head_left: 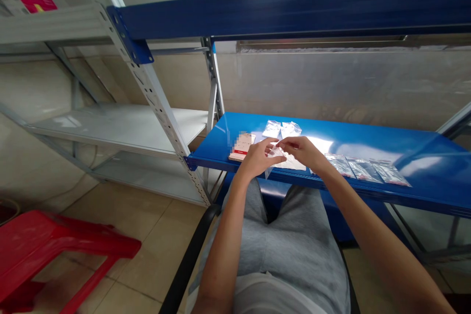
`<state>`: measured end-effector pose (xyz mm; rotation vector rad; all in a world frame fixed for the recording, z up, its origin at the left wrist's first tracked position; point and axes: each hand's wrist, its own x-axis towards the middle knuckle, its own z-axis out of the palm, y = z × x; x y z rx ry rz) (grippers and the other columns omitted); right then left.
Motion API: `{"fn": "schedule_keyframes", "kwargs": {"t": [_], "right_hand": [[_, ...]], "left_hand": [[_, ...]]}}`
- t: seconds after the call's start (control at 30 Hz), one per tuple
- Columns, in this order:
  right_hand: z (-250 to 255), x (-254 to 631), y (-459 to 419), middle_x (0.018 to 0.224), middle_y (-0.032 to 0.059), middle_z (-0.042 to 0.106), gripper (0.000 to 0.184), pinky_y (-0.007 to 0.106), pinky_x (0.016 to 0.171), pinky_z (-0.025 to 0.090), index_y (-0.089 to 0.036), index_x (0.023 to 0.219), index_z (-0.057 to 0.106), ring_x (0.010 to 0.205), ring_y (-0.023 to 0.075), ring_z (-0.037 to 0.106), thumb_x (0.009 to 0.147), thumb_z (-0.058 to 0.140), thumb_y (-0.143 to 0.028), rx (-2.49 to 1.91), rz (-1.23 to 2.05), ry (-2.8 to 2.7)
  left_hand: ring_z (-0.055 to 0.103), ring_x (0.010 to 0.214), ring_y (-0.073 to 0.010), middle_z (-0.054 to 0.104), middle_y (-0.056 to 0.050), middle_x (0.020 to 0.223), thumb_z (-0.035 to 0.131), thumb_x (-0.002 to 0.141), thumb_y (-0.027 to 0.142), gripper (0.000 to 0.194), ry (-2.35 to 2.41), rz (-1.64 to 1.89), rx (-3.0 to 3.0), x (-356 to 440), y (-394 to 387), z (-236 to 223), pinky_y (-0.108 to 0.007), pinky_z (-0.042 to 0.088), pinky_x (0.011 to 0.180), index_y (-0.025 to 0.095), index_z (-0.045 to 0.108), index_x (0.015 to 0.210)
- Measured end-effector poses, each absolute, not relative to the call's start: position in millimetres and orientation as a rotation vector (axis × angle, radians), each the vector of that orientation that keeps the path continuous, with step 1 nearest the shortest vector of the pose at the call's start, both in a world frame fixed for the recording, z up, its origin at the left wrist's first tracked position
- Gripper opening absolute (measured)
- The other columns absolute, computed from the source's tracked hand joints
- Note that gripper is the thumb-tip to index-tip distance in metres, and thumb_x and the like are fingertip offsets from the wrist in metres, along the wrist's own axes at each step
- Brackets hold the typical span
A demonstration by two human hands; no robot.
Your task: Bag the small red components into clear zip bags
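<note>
Gently, my left hand (258, 158) and right hand (300, 152) pinch the light, slippery clear plastic bag (287, 161), fingers clamped on its thin edge.

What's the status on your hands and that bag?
Left hand and right hand on clear plastic bag, above blue shelf. Printed card by left hand; plastic packets to the right.

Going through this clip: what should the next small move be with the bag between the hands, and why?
Probably lay the clear plastic bag flat on the blue steel shelf, beside the row of flat clear packets. The left hand and right hand both appear to hold it just above the shelf, and the right hand sits closest to that row.
</note>
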<state>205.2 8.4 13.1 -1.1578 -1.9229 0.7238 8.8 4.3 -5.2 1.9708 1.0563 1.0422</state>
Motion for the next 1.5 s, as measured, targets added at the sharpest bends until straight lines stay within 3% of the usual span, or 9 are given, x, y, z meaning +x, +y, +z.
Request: {"fn": "schedule_keyframes", "kwargs": {"t": [0.23, 0.47, 0.73, 1.0, 1.13, 1.23, 1.4, 1.5], "right_hand": [[33, 217, -11, 0.075, 0.0050, 0.065, 0.048, 0.027, 0.053, 0.036, -0.017, 0.088, 0.072, 0.065, 0.0148, 0.054, 0.090, 0.057, -0.063, -1.206, 0.958, -1.953], [37, 211, -20, 0.081, 0.0085, 0.071, 0.055, 0.025, 0.050, 0.040, -0.017, 0.085, 0.072, 0.066, 0.0158, 0.061, 0.088, 0.056, -0.070, -1.139, 1.111, -2.014], [41, 216, -24, 0.078, 0.0075, 0.071, 0.050, 0.025, 0.052, 0.042, -0.017, 0.091, 0.075, 0.063, 0.0146, 0.059, 0.090, 0.060, -0.064, -1.118, 0.989, -1.950], [35, 226, -20, 0.077, 0.0066, 0.072, 0.035, 0.025, 0.052, 0.042, -0.018, 0.090, 0.072, 0.070, 0.0186, 0.067, 0.084, 0.072, -0.052, -1.112, 0.924, -1.934], [32, 228, -20, 0.087, 0.0082, 0.076, 0.033, 0.024, 0.049, 0.042, -0.020, 0.105, 0.066, 0.075, 0.0223, 0.073, 0.084, 0.072, -0.044, -1.102, 0.982, -1.853], [32, 230, -20, 0.088, 0.0077, 0.077, 0.037, 0.026, 0.052, 0.045, -0.021, 0.112, 0.063, 0.075, 0.0231, 0.074, 0.081, 0.074, -0.039, -1.098, 0.974, -1.744], [32, 235, -19, 0.092, 0.0093, 0.078, 0.034, 0.029, 0.061, 0.051, -0.021, 0.104, 0.067, 0.081, 0.0236, 0.075, 0.080, 0.075, -0.043, -1.109, 0.925, -1.612], [29, 237, -16, 0.088, 0.0097, 0.078, 0.036, 0.030, 0.062, 0.053, -0.020, 0.097, 0.068, 0.081, 0.0252, 0.076, 0.078, 0.078, -0.049, -1.160, 0.910, -1.581]], "left_hand": [[0.069, 0.092, -0.0210, 0.072, -0.011, 0.117, 0.079, 0.079, 0.054, 0.062, 1.046, 1.059, 1.948, 7, 1, -3, -0.033, 0.057, 0.080, 0.024, 0.066, 0.131], [0.071, 0.094, -0.0220, 0.072, -0.012, 0.113, 0.078, 0.081, 0.045, 0.058, 1.045, 1.044, 1.922, 7, 1, -3, -0.032, 0.057, 0.079, 0.020, 0.064, 0.132], [0.071, 0.106, -0.0254, 0.072, -0.014, 0.120, 0.073, 0.084, 0.059, 0.060, 0.964, 1.047, 1.790, 11, -2, 3, -0.034, 0.056, 0.087, 0.020, 0.066, 0.129], [0.072, 0.094, -0.0200, 0.074, -0.009, 0.096, 0.064, 0.094, 0.045, 0.037, 0.840, 1.133, 1.774, 10, 7, -3, -0.029, 0.054, 0.084, 0.016, 0.069, 0.117], [0.071, 0.084, -0.0178, 0.073, -0.006, 0.086, 0.065, 0.093, 0.043, 0.029, 0.820, 1.170, 1.776, 11, 5, 1, -0.027, 0.053, 0.078, 0.015, 0.070, 0.100], [0.070, 0.085, -0.0177, 0.072, -0.006, 0.087, 0.067, 0.091, 0.044, 0.029, 0.785, 1.208, 1.731, 13, -1, 8, -0.027, 0.054, 0.077, 0.016, 0.070, 0.098], [0.071, 0.088, -0.0186, 0.073, -0.008, 0.097, 0.070, 0.088, 0.041, 0.030, 0.770, 1.164, 1.722, 18, -7, 15, -0.027, 0.056, 0.077, 0.017, 0.071, 0.105], [0.072, 0.083, -0.0179, 0.073, -0.007, 0.091, 0.070, 0.087, 0.040, 0.028, 0.804, 1.158, 1.752, 22, -7, 14, -0.027, 0.056, 0.075, 0.017, 0.071, 0.103]]}}
